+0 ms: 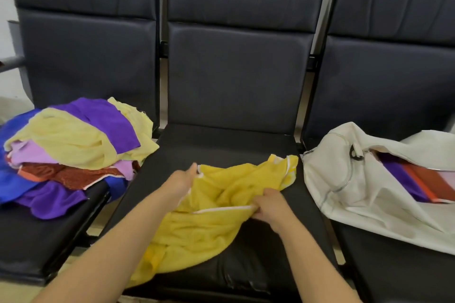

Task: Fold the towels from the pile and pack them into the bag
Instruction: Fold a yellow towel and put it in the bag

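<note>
A bright yellow towel [209, 224] with white piping lies crumpled on the middle black seat [221, 145]. My left hand [182, 181] pinches its far left corner. My right hand [269, 205] grips the white-trimmed edge near the towel's middle. On the left seat sits the pile of towels [71, 150]: pale yellow, purple, lilac, rust red and blue. A white bag [344, 179] lies open on the right seat, with folded purple, orange and rust towels [418, 179] inside its mouth.
Three dark padded seats stand in a row with tall backrests [234, 69]. Gaps run between the seats, showing a pale floor [103, 224]. A grey armrest [12, 61] sticks out at the far left.
</note>
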A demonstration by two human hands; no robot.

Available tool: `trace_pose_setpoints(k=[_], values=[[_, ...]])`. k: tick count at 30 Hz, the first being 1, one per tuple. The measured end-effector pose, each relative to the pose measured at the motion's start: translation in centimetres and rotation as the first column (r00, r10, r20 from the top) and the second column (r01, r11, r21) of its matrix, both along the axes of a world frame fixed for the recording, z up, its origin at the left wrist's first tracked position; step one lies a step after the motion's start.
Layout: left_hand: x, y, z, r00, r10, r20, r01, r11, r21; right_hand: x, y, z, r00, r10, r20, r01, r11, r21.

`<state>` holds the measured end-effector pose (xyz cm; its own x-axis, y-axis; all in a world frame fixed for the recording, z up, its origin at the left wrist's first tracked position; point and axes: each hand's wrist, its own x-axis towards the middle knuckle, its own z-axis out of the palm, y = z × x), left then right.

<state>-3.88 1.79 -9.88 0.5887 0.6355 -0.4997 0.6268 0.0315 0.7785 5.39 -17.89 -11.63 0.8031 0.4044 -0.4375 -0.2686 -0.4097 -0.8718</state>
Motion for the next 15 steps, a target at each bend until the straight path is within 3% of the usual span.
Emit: trace_pose_setpoints(k=[1, 2, 4, 6, 8, 10, 12, 14, 15], values=[[0.0, 0.9, 1.4, 0.984, 0.122, 0.13, -0.083, 0.959, -0.269, 1.2, -0.1, 1.1, 0.995, -0.07, -0.074, 0.081, 0.985, 0.154], [-0.1, 1.8, 3.0, 0.943, 0.206, 0.263, -0.065, 0.885, -0.461, 2.4, -0.1, 2.3, 0.989, -0.115, -0.09, 0.135, 0.956, 0.259], [-0.3, 3.2, 6.4, 0.819, 0.285, 0.497, 0.032, 0.843, -0.537, 5.0, 0.0, 5.4, 0.979, -0.195, -0.053, 0.2, 0.896, 0.397], [-0.2, 4.4, 9.7, 0.709, 0.274, 0.65, 0.035, 0.907, -0.421, 6.8, -0.1, 9.5, 0.961, -0.253, -0.111, 0.27, 0.776, 0.57], [0.1, 5.6, 12.5, 0.657, 0.208, 0.725, -0.034, 0.968, -0.248, 7.9, -0.3, 13.4, 0.969, -0.238, -0.065, 0.219, 0.709, 0.67], [0.3, 6.8, 14.4, 0.743, 0.067, 0.666, -0.189, 0.975, 0.113, 8.3, -0.6, 16.4, 0.956, -0.242, 0.164, 0.104, 0.807, 0.581], [0.4, 7.7, 15.5, 0.867, -0.026, 0.498, -0.247, 0.845, 0.475, 7.8, -1.2, 18.2, 0.9, -0.265, 0.346, 0.096, 0.895, 0.435], [0.3, 7.5, 16.7, 0.926, 0.034, 0.375, -0.272, 0.749, 0.604, 7.4, -1.8, 19.0, 0.863, -0.307, 0.401, 0.129, 0.902, 0.413], [-0.1, 7.4, 17.3, 0.934, 0.09, 0.345, -0.289, 0.757, 0.585, 7.2, -2.3, 19.3, 0.842, -0.325, 0.43, 0.124, 0.893, 0.432]])
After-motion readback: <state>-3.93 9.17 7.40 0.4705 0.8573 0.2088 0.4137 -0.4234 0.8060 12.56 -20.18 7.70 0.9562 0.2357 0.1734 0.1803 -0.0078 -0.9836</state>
